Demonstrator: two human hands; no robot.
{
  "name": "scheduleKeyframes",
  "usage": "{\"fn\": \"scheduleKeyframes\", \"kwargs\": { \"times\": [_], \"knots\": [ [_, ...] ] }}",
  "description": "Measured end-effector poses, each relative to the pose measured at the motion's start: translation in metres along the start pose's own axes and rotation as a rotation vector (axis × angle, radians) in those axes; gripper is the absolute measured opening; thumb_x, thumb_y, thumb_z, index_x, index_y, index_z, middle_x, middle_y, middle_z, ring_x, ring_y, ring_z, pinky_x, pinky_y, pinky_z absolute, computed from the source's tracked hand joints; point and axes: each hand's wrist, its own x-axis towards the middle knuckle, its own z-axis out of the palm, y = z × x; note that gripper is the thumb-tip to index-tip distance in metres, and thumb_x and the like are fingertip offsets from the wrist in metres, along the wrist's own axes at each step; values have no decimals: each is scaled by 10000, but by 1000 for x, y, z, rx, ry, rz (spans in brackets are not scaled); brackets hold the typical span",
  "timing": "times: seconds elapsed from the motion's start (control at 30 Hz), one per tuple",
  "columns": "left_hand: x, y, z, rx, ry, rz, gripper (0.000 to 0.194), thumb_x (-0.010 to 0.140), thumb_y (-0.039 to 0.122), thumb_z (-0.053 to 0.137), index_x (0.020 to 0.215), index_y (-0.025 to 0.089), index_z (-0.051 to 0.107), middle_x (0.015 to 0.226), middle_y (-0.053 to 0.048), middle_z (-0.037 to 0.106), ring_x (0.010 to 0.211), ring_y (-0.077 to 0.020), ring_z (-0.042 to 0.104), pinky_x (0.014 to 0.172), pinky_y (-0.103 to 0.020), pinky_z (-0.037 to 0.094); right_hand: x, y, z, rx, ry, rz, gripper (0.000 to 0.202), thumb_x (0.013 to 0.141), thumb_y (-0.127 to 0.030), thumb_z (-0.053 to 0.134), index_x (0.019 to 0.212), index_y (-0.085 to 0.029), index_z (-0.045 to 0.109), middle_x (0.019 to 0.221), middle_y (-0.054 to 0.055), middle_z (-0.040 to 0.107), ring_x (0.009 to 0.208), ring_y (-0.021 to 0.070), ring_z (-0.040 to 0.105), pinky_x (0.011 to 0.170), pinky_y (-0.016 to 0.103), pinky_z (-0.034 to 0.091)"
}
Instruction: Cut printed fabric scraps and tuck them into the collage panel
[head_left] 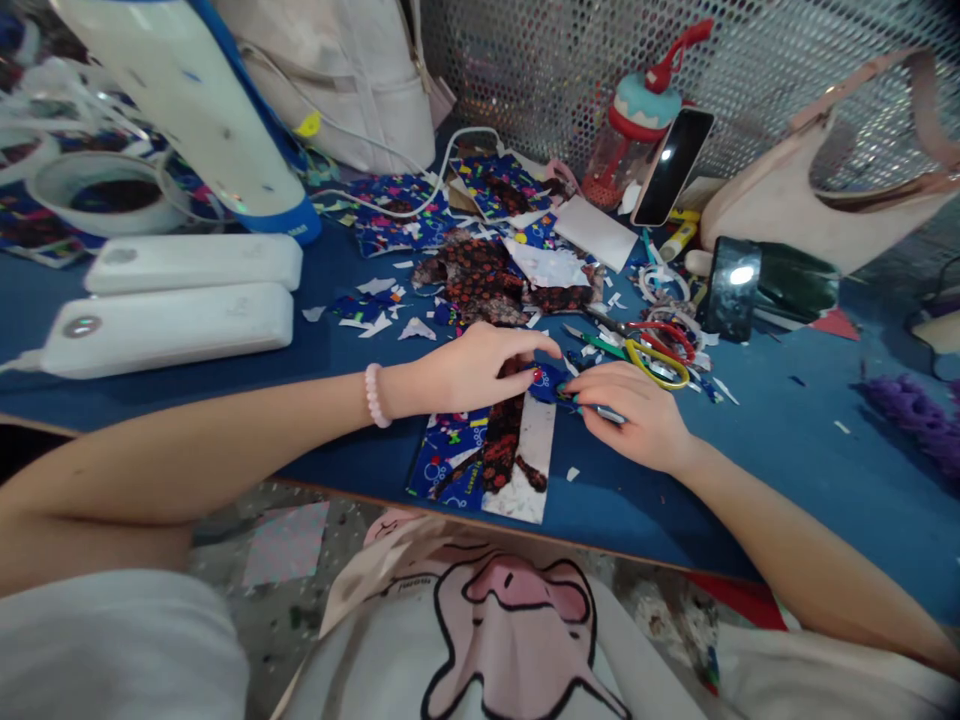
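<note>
Though it's partly hidden, tool [610, 414] clamped in right grip [634, 408], left grip [474, 370] at scrap [544, 388], hold unclear

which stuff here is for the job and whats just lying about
Likely for the job: patterned panel, blue scrap, slim metal tool, dark floral fabric, probably yellow-handled scissors.

Seemingly just lying about: upright phone, lidded cup, white backpack, pale shoulder bag.
</note>
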Motion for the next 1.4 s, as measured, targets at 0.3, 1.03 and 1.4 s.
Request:
{"fn": "scheduleKeyframes", "kwargs": {
  "times": [0.3,1.03,1.4],
  "knots": [
    [-3,11,-3,261,-126,21,200,935,222,500,1106,207,602,914,-5,737,847,-169,663,970,-377,327,-3,0,-3,-71,-187,-204,168,951,-146,571,1029,-210,705,1062,60,788,1034,188,724,876,357,577],
    [-5,8,2,427,-198,103,249,975,240,579,1223,214,576,1129,-42,761,1031,-208,673,939,-355,273,7,-12,-9,-183,-226,-401,286,1012,-125,487,862,-178,726,1059,55,793,987,157,736,822,307,592],
    [-5,9,-1,450,-219,125,260,990,243,538,1241,200,592,1068,-59,761,966,-196,675,960,-357,294,6,-14,-8,-181,-253,-401,285,996,-119,503,836,-172,732,1064,59,791,966,169,737,816,314,590]
  ]
}}
